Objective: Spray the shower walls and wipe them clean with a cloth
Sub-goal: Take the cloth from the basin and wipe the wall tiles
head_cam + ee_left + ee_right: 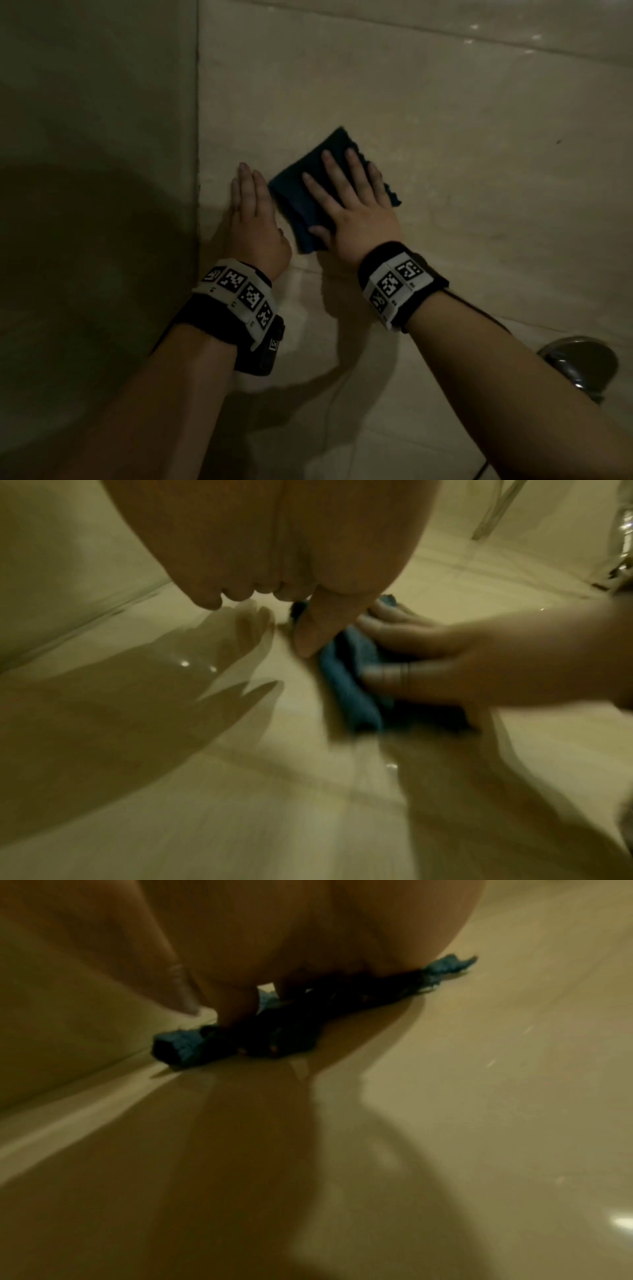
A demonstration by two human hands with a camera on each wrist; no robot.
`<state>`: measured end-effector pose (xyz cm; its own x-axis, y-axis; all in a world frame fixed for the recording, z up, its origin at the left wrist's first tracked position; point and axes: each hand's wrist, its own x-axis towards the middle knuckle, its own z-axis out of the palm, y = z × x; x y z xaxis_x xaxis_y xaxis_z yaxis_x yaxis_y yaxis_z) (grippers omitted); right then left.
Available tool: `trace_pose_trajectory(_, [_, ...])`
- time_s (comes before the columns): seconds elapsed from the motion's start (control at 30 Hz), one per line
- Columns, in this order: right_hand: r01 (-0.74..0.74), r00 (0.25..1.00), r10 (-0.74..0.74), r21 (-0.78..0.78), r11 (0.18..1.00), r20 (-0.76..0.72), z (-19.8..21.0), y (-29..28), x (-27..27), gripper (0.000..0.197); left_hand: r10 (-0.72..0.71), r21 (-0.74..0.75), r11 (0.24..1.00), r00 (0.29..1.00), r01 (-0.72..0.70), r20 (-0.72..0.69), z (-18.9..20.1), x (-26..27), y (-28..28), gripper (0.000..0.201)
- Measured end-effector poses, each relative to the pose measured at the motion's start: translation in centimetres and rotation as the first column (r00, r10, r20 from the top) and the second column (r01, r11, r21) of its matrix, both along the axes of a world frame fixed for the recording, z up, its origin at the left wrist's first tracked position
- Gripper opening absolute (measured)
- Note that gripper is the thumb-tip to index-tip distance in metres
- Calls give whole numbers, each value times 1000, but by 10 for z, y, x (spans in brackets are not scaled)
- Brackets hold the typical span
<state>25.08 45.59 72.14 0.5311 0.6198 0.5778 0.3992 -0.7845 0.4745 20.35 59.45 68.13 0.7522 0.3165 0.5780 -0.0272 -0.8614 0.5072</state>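
A folded dark blue cloth [297, 198] lies flat against the beige tiled shower wall [445, 137]. My right hand [346, 192] presses it to the tile with straight, spread fingers. My left hand [251, 212] rests flat on the bare tile just left of the cloth, fingers straight and together, close to the wall corner. In the left wrist view the cloth [346, 685] shows blue under the right hand [445, 666], with the left thumb [315, 631] touching its edge. The right wrist view shows the cloth [274, 1031] bunched under the palm. No spray bottle is in view.
The corner joint [198, 137] between two tiled walls runs vertically left of my left hand. A round chrome fitting [579, 359] sticks out of the wall at lower right, under my right forearm. Chrome pipework [623, 547] shows at the right edge of the left wrist view.
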Motion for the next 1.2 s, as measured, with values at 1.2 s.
trace_pose_trajectory(1.2, [1, 993, -18, 147, 989, 114, 116, 26, 4, 72, 19, 228, 974, 998, -6, -55, 82, 20, 11, 102])
